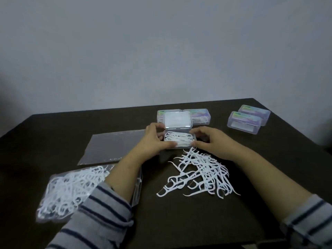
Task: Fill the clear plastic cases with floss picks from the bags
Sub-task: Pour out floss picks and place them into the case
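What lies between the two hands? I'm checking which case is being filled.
In the head view, the open clear case, holding floss picks, sits between the left hand and right hand.

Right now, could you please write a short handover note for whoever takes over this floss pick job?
Left hand and right hand: both grip the open case, one at each end, its lid up.
Open case: holds a layer of picks.
Loose picks: piled on the table in front of the case.
Full bag: under the left forearm. Emptied bag: flat, beyond it.
Closed cases: two behind, two far right.
Left: top up, close, continue from the bag.
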